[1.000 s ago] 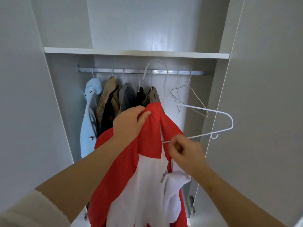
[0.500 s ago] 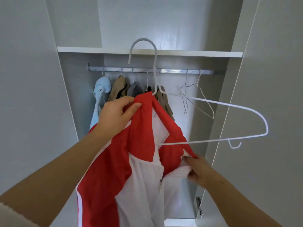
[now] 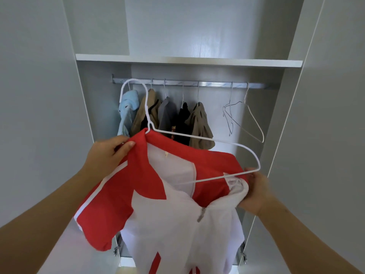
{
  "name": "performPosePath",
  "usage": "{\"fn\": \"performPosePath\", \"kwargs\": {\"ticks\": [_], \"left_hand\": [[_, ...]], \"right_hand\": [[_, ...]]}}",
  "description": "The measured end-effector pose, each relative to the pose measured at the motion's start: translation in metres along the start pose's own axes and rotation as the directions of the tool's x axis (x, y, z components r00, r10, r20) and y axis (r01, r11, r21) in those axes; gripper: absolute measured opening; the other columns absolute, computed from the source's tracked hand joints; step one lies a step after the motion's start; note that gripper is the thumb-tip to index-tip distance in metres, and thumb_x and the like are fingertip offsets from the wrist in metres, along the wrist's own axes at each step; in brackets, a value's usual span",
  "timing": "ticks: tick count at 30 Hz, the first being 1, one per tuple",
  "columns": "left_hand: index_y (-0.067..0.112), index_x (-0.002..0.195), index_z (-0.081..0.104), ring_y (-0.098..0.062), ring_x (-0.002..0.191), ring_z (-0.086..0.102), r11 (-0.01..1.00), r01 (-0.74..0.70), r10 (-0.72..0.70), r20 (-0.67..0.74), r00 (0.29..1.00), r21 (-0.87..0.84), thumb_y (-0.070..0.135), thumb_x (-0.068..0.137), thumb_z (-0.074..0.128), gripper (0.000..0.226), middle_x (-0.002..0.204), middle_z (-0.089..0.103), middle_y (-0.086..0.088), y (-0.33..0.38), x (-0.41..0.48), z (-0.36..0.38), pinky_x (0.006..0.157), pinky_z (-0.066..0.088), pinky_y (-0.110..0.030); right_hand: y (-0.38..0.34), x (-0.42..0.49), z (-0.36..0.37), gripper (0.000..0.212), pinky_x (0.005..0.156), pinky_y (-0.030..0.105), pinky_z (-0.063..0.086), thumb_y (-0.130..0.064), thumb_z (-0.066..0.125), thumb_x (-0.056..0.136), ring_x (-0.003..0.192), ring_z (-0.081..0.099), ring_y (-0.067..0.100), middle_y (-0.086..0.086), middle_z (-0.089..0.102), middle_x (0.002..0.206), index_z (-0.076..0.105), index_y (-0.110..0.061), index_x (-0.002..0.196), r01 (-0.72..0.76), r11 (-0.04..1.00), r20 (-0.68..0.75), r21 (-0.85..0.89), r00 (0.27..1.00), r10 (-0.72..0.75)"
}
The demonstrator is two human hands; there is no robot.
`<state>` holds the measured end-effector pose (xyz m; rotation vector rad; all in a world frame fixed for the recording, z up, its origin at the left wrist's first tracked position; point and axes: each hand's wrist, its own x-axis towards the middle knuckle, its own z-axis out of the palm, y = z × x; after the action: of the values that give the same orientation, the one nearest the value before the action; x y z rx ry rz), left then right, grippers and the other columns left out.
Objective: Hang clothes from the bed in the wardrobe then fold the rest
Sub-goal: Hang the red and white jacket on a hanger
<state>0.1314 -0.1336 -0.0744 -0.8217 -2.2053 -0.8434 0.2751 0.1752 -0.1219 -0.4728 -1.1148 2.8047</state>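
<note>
A red and white zip jacket point(image 3: 177, 194) hangs in front of me, partly threaded on a white wire hanger point(image 3: 205, 138). My left hand point(image 3: 107, 153) pinches the jacket's red left shoulder near the collar. My right hand point(image 3: 254, 189) grips the jacket's right front edge together with the hanger's right end. The hanger's hook rises in front of the wardrobe rail point(image 3: 187, 84), apart from it. The hanger's left arm is hidden inside the jacket.
On the rail hang a light blue garment point(image 3: 127, 109), tan, grey and black clothes point(image 3: 169, 115) and two bare wire hangers point(image 3: 243, 117) on the right. A white shelf point(image 3: 187, 60) runs above the rail. Open wardrobe doors point(image 3: 331, 125) flank both sides.
The jacket's right shoulder has been pulled out along the hanger. My right hand moved up and right to the hanger's end. The hanger's hook dropped lower and shifted left.
</note>
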Motion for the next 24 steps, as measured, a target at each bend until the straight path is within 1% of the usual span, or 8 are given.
{"fn": "performPosePath", "kwargs": {"ticks": [2, 4, 6, 10, 13, 17, 21, 24], "left_hand": [[0.007, 0.091, 0.071, -0.028, 0.061, 0.062, 1.000, 0.029, -0.030, 0.029, 0.999, 0.004, 0.019, 0.091, 0.056, 0.020, 0.068, 0.067, -0.008, -0.004, -0.005, 0.004, 0.063, 0.052, -0.040], [0.009, 0.094, 0.070, -0.025, 0.065, 0.062, 0.998, 0.059, -0.059, 0.062, 0.996, 0.006, 0.022, 0.092, 0.054, 0.021, 0.072, 0.068, -0.005, -0.003, -0.007, 0.009, 0.066, 0.052, -0.039], [0.011, 0.098, 0.070, -0.024, 0.069, 0.062, 0.999, 0.053, -0.054, 0.086, 0.995, 0.006, 0.022, 0.093, 0.053, 0.021, 0.077, 0.068, -0.002, 0.001, -0.008, 0.016, 0.068, 0.049, -0.034], [0.012, 0.099, 0.070, -0.020, 0.070, 0.060, 0.999, -0.036, 0.035, 0.069, 0.997, 0.011, 0.023, 0.092, 0.056, 0.019, 0.080, 0.066, 0.003, 0.013, -0.006, 0.024, 0.060, 0.039, -0.021], [0.021, 0.101, 0.068, -0.008, 0.068, 0.057, 0.993, -0.046, 0.058, 0.106, 0.993, -0.112, 0.043, 0.089, 0.053, 0.029, 0.078, 0.061, 0.016, 0.030, -0.002, 0.033, 0.064, 0.041, -0.015], [0.054, 0.090, 0.055, 0.002, 0.077, 0.061, 0.906, 0.119, -0.002, 0.276, 0.961, -0.407, 0.058, 0.080, 0.047, 0.013, 0.079, 0.063, 0.019, 0.053, 0.003, 0.045, 0.068, 0.045, -0.011], [0.056, 0.087, 0.059, 0.001, 0.077, 0.062, 0.845, 0.134, 0.076, 0.366, 0.928, -0.518, 0.053, 0.085, 0.050, 0.010, 0.086, 0.066, 0.017, 0.062, 0.003, 0.052, 0.068, 0.048, -0.010], [0.044, 0.081, 0.065, 0.002, 0.073, 0.062, 0.821, 0.108, 0.079, 0.298, 0.951, -0.561, 0.038, 0.089, 0.054, 0.015, 0.080, 0.067, 0.013, 0.068, 0.001, 0.061, 0.067, 0.046, -0.008]], "right_hand": [[-0.002, 0.000, -0.002, 0.061, 0.060, 0.054, 0.056, -0.058, 0.048, 0.081, 0.080, 0.069, 0.040, 0.024, 0.069, 0.098, 0.071, -0.003, 0.097, -0.017, 1.000, -0.009, 0.024, 1.000, 0.017], [-0.007, -0.001, -0.003, 0.082, 0.062, 0.055, 0.055, -0.080, 0.038, 0.074, 0.085, 0.068, 0.041, 0.023, 0.069, 0.103, 0.073, -0.009, 0.097, -0.045, 0.998, -0.004, 0.035, 0.999, 0.045], [-0.010, -0.006, -0.002, 0.088, 0.068, 0.054, 0.056, -0.085, 0.039, 0.066, 0.091, 0.067, 0.041, 0.021, 0.068, 0.108, 0.074, -0.011, 0.099, -0.066, 0.998, 0.018, 0.004, 0.998, 0.066], [-0.012, -0.015, -0.006, 0.087, 0.080, 0.050, 0.054, -0.077, 0.051, 0.059, 0.100, 0.065, 0.036, 0.020, 0.067, 0.110, 0.066, -0.009, 0.112, -0.044, 0.996, 0.092, -0.079, 0.994, 0.051], [-0.013, -0.015, 0.003, 0.065, 0.060, 0.033, 0.056, -0.057, 0.060, 0.063, 0.061, 0.066, 0.026, 0.014, 0.068, 0.071, 0.066, -0.007, 0.105, 0.054, 0.974, 0.101, -0.222, 0.994, -0.032], [-0.011, -0.012, 0.013, 0.024, 0.050, 0.023, 0.053, -0.030, 0.066, 0.071, 0.049, 0.061, 0.015, 0.005, 0.062, 0.056, 0.068, -0.011, 0.057, 0.036, 0.864, -0.015, -0.502, 0.999, -0.050], [-0.010, -0.008, -0.002, 0.047, 0.044, 0.024, 0.052, -0.020, 0.056, 0.089, 0.045, 0.062, 0.017, 0.009, 0.062, 0.056, 0.062, -0.012, 0.044, 0.005, 0.873, -0.130, -0.489, 0.988, -0.078], [-0.007, -0.006, -0.005, 0.045, 0.049, 0.026, 0.054, -0.023, 0.055, 0.091, 0.051, 0.065, 0.020, 0.011, 0.068, 0.062, 0.069, -0.012, 0.050, 0.006, 0.841, -0.172, -0.542, 0.978, -0.117]]}}
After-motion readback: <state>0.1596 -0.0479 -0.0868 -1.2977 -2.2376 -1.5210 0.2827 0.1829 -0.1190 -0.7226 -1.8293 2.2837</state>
